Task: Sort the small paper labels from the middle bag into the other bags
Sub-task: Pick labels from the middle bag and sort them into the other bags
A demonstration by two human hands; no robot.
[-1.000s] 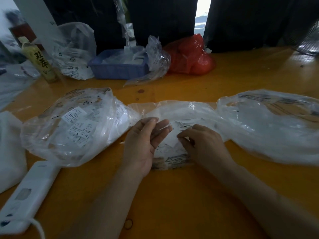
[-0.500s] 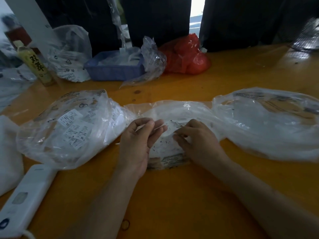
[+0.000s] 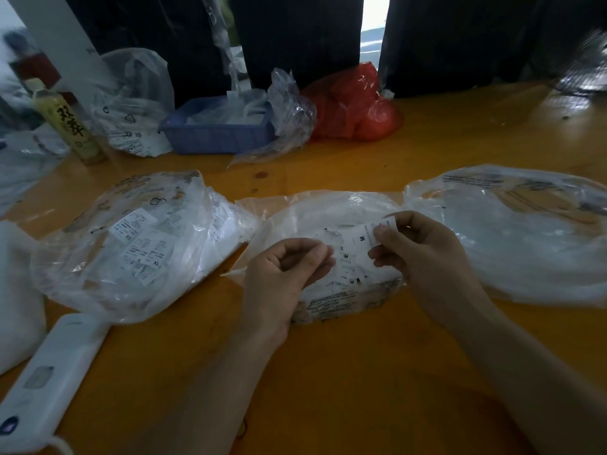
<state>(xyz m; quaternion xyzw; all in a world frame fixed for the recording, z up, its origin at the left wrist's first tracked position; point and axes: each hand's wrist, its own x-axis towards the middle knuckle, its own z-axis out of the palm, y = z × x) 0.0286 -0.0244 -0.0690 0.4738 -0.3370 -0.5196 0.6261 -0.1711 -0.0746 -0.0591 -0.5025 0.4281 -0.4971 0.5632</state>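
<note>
Three clear plastic bags lie in a row on the orange table. The middle bag (image 3: 328, 211) holds small white paper labels, several marked M. The left bag (image 3: 131, 244) is full of printed labels. The right bag (image 3: 512, 238) looks nearly flat. My right hand (image 3: 417, 247) pinches a white label marked M (image 3: 363, 239), lifted above the middle bag. My left hand (image 3: 285, 270) hovers over the bag's left side with curled fingers pinching a small white label (image 3: 323, 247).
A white handheld device (image 3: 49, 372) lies at the front left beside a white bag (image 3: 16, 290). At the back stand a bottle (image 3: 65, 123), a blue tray (image 3: 216, 129), crumpled clear bags (image 3: 131, 103) and a red bag (image 3: 354, 103).
Both hands have risen from the middle bag. My right hand has pulled out an M label and moved right; my left hand's fingers have curled in.
</note>
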